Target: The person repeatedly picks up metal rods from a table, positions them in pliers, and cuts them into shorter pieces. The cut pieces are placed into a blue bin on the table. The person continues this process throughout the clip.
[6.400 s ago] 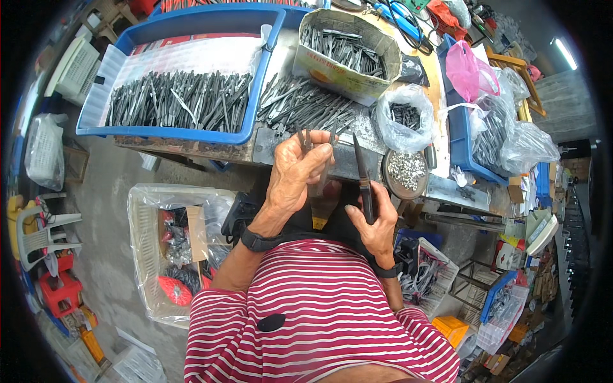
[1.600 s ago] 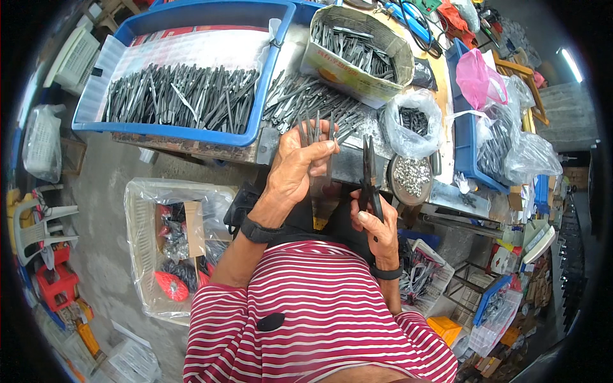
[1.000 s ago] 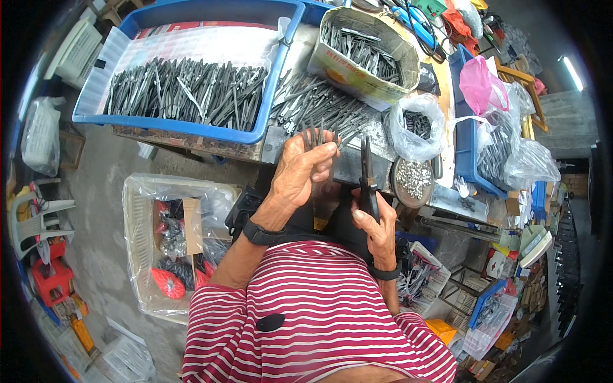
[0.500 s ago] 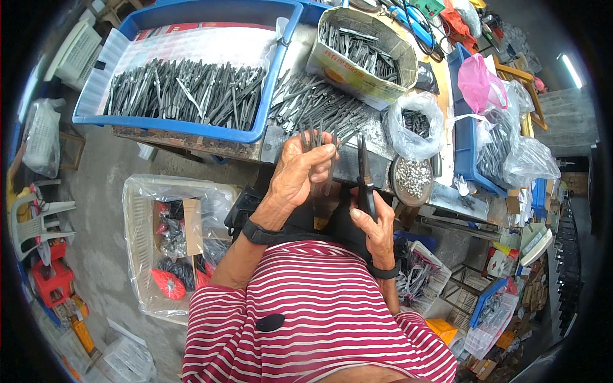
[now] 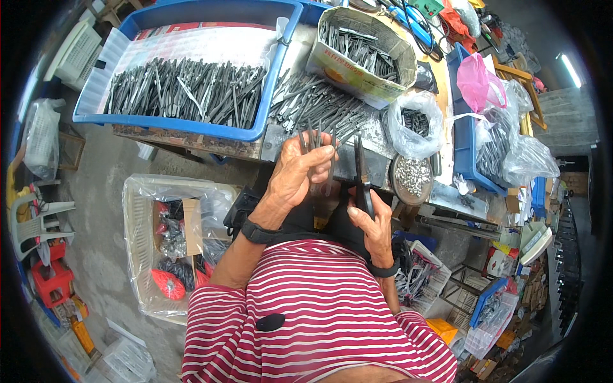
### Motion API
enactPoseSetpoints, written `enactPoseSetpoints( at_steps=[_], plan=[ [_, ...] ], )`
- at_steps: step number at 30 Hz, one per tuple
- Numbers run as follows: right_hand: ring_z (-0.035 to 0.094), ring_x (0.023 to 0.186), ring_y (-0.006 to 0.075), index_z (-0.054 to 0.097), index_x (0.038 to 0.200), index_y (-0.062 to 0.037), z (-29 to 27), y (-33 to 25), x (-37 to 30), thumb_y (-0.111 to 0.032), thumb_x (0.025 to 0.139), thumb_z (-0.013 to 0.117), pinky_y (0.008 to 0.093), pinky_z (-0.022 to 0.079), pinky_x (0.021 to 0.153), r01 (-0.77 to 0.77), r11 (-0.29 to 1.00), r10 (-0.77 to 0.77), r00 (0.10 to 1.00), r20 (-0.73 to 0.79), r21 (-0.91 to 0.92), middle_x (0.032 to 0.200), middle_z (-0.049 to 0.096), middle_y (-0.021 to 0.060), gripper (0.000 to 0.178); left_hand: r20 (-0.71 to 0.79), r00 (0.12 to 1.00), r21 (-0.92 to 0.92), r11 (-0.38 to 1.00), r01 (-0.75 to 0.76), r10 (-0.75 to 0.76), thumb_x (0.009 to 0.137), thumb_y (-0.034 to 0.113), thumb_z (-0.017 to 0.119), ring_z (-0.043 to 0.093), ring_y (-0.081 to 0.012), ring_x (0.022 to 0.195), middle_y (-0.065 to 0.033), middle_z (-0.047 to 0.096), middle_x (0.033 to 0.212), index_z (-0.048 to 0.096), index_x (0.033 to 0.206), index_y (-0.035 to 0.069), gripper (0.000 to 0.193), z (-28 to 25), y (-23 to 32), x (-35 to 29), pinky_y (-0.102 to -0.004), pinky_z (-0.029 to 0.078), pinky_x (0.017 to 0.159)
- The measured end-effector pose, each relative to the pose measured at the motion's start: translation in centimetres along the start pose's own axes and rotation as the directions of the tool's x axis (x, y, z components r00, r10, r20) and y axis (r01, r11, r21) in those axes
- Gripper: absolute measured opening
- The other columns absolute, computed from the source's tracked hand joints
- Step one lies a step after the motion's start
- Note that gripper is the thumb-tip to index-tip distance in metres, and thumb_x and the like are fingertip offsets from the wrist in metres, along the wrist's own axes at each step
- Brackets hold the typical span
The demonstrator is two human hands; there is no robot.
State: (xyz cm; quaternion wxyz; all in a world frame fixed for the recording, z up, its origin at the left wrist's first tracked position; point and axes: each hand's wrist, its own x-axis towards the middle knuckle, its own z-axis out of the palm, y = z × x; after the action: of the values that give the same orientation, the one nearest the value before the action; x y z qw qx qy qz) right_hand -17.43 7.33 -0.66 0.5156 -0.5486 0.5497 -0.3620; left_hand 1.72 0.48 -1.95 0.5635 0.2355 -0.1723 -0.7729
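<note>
My left hand (image 5: pixel 295 171) is closed around several thin, dark metal strips (image 5: pixel 311 135) that stick up between the fingers. To its right, my right hand (image 5: pixel 374 223) grips a long, narrow black tool (image 5: pixel 361 167) with a tapering end, held nearly upright; its exact kind I cannot make out. Just beyond both hands, a loose pile of similar dark strips (image 5: pixel 313 105) covers part of the metal work surface. Small shiny metal pieces (image 5: pixel 414 177) fill a round dish right of the black tool, and a clear plastic bag (image 5: pixel 426 143) of small dark parts stands behind it.
A blue tray (image 5: pixel 191 133) full of dark strips stands at the far left. A cut-down carton (image 5: pixel 357 80) holds more behind the pile. A blue bin (image 5: pixel 469 159) with plastic bags is at the right. A plastic-lined crate (image 5: pixel 137 249) sits on the floor at my left.
The black tool has turned a little, its tip shifting slightly left, and my right hand has moved with it. The left hand stays in nearly the same place with its strips.
</note>
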Motion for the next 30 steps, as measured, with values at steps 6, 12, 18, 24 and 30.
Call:
enactPoseSetpoints(
  at_steps=[6, 12, 18, 24, 30],
  plan=[
    [0.044, 0.059, 0.0071, 0.057, 0.106, 0.0041, 0.23, 0.59, 0.13, -0.025, 0.082, 0.066, 0.0215, 0.034, 0.053, -0.004, 0.999, 0.005, 1.0, -0.023, 0.042, 0.071, 0.052, 0.0008, 0.039, -0.013, 1.0, 0.086, 0.996, -0.017, 0.018, 0.084, 0.007, 0.065, 0.043, -0.0033, 0.053, -0.008, 0.059, 0.08, 0.056, 0.097, 0.002, 0.016, -0.12, -0.25, -0.31, -0.0171, 0.031, 0.043],
    [0.045, 0.059, 0.0075, 0.059, 0.1, 0.0023, 0.28, 0.45, 0.04, -0.026, 0.082, 0.066, 0.0227, 0.035, 0.054, -0.028, 0.998, 0.03, 0.999, -0.028, 0.06, 0.071, 0.053, 0.0004, 0.035, 0.043, 0.999, 0.118, 0.993, -0.011, 0.006, 0.088, 0.009, 0.063, 0.046, -0.0046, 0.055, -0.0084, 0.061, 0.081, 0.058, 0.1, 0.001, 0.015, -0.36, -0.11, -0.47, -0.016, 0.035, 0.044],
    [0.044, 0.058, 0.0074, 0.06, 0.098, 0.0007, 0.48, 0.73, 0.1, -0.027, 0.083, 0.066, 0.0232, 0.035, 0.053, -0.01, 0.997, 0.013, 0.999, -0.043, 0.082, 0.069, 0.053, -0.0004, 0.032, 0.036, 0.999, 0.113, 0.993, -0.016, 0.012, 0.087, 0.008, 0.063, 0.046, -0.0044, 0.055, -0.0076, 0.061, 0.08, 0.057, 0.1, 0.001, 0.016, -0.3, -0.2, -0.56, -0.0157, 0.035, 0.044],
    [0.044, 0.059, 0.0073, 0.059, 0.097, 0.0006, 0.37, 0.51, 0.0, -0.027, 0.083, 0.065, 0.0235, 0.035, 0.053, -0.029, 0.996, 0.031, 0.999, -0.032, 0.083, 0.069, 0.052, -0.0008, 0.031, 0.031, 1.0, 0.107, 0.994, -0.003, 0.0, 0.087, 0.009, 0.064, 0.046, -0.0042, 0.055, -0.0081, 0.061, 0.079, 0.057, 0.1, 0.001, 0.017, -0.28, -0.13, -0.52, -0.0159, 0.034, 0.043],
    [0.045, 0.06, 0.0076, 0.058, 0.098, 0.0021, 0.3, 0.36, -0.06, -0.024, 0.082, 0.065, 0.0231, 0.035, 0.054, -0.038, 0.997, 0.039, 0.999, -0.023, 0.065, 0.071, 0.053, 0.0001, 0.032, 0.02, 1.0, 0.058, 0.998, -0.01, 0.009, 0.087, 0.008, 0.064, 0.045, -0.0042, 0.055, -0.0087, 0.061, 0.08, 0.057, 0.099, 0.001, 0.015, -0.4, -0.35, -0.4, -0.0168, 0.035, 0.044]
  ],
)
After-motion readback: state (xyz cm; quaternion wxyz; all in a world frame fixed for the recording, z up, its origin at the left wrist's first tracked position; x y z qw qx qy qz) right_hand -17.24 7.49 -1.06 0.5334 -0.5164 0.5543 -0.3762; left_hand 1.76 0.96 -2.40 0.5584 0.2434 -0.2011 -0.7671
